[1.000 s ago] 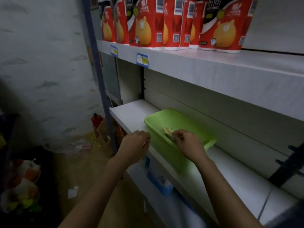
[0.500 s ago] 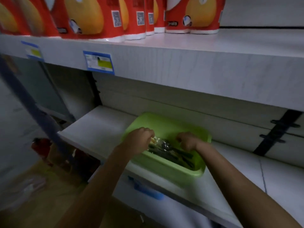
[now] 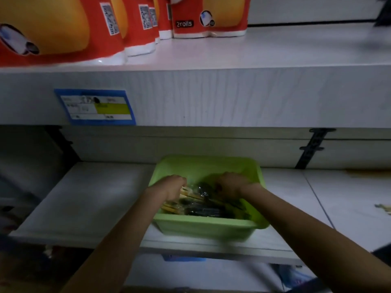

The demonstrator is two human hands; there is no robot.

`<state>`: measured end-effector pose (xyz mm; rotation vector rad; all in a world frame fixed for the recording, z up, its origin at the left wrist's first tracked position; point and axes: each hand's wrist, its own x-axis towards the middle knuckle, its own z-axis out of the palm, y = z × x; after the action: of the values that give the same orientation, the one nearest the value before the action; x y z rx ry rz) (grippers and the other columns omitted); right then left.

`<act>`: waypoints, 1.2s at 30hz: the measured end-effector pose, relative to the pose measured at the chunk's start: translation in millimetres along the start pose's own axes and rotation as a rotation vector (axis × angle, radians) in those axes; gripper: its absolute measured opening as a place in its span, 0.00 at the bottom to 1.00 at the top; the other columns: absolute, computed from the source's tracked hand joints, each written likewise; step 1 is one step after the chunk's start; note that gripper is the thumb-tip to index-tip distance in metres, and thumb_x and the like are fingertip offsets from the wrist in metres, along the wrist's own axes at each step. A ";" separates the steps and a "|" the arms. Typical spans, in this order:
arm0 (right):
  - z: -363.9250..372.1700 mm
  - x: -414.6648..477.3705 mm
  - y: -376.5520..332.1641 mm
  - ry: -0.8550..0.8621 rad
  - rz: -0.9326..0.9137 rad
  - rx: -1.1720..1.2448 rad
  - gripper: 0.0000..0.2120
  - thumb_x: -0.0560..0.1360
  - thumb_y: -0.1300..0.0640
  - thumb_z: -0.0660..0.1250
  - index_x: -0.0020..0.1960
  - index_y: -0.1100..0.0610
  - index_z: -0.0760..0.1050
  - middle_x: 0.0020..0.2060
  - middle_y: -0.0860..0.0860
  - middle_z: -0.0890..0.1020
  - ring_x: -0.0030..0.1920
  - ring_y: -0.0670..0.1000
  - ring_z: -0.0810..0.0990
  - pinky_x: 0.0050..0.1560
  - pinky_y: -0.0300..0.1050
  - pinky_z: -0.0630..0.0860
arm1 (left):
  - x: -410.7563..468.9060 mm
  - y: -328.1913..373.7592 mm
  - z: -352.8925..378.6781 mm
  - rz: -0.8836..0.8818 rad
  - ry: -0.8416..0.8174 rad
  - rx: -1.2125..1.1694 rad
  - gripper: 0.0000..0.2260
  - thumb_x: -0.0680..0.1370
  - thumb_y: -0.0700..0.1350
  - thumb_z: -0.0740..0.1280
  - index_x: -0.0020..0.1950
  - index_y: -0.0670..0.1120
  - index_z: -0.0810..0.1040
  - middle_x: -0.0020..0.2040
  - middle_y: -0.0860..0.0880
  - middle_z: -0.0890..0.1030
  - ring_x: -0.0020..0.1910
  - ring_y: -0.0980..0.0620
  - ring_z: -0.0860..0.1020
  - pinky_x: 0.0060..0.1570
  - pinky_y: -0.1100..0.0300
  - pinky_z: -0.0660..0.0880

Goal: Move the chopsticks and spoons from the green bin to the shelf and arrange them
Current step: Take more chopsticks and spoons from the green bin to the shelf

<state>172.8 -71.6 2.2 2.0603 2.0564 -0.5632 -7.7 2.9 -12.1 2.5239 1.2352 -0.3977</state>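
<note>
The price label [image 3: 95, 106] is fixed to the front edge of the upper shelf [image 3: 232, 96], below the red roll packs [image 3: 135, 24]; one pack is marked "2rolls".

The lower shelf [image 3: 84, 197] carries the green bin [image 3: 207, 228], which sits near the shelf's front edge.

The left hand [image 3: 172, 187] reaches over the bin's left rim. Its fingers are curled down around the wrapped chopsticks [image 3: 190, 192], which lie inside the bin in clear film.

Dark utensils [image 3: 203, 211] lie beside the chopsticks on the bin floor. They are too dim to identify as spoons.

The right hand [image 3: 231, 183] is inside the bin at the right. Its fingers are bent down into the contents, and whether it grips anything cannot be determined.

A black bracket [image 3: 311, 149] is mounted on the back panel, right of the bin.
</note>
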 end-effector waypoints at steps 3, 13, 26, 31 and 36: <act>1.4 -6.9 -7.8 -0.035 -0.066 0.080 0.15 0.76 0.49 0.63 0.59 0.54 0.75 0.59 0.57 0.78 0.58 0.57 0.77 0.52 0.45 0.72 | 4.8 -0.1 -0.5 0.010 -0.032 0.044 0.21 0.75 0.30 0.57 0.67 0.42 0.69 0.65 0.41 0.72 0.63 0.43 0.72 0.58 0.56 0.69; 14.5 -10.3 -27.9 -0.154 -0.140 0.083 0.23 0.73 0.52 0.68 0.64 0.58 0.67 0.59 0.60 0.77 0.57 0.60 0.77 0.51 0.47 0.73 | 8.7 -4.6 2.7 0.038 -0.002 0.095 0.19 0.75 0.30 0.58 0.65 0.40 0.68 0.62 0.40 0.73 0.60 0.43 0.73 0.55 0.55 0.70; 16.6 -5.4 -11.5 -0.131 0.007 0.192 0.16 0.74 0.53 0.67 0.58 0.59 0.73 0.58 0.59 0.79 0.57 0.57 0.77 0.45 0.40 0.67 | 6.0 -4.2 7.3 0.032 0.103 0.084 0.20 0.73 0.28 0.57 0.64 0.40 0.70 0.62 0.40 0.75 0.60 0.41 0.74 0.55 0.54 0.71; 13.5 -5.9 -3.1 -0.055 0.061 0.290 0.14 0.76 0.54 0.64 0.57 0.60 0.69 0.59 0.61 0.76 0.57 0.58 0.76 0.48 0.44 0.69 | 5.2 -2.6 7.3 0.016 0.114 0.050 0.21 0.73 0.27 0.57 0.65 0.40 0.69 0.62 0.40 0.75 0.60 0.41 0.74 0.54 0.54 0.71; 7.2 -9.0 1.3 0.063 0.089 0.444 0.18 0.79 0.54 0.59 0.65 0.62 0.63 0.58 0.62 0.76 0.55 0.59 0.75 0.45 0.41 0.63 | 10.1 -6.4 10.6 -0.002 0.113 0.003 0.23 0.74 0.28 0.57 0.67 0.42 0.67 0.60 0.41 0.76 0.57 0.42 0.75 0.49 0.56 0.71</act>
<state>173.4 -82.8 -1.2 2.4169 1.9986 -1.0299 -8.0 9.8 -26.5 2.5792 1.2780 -0.2610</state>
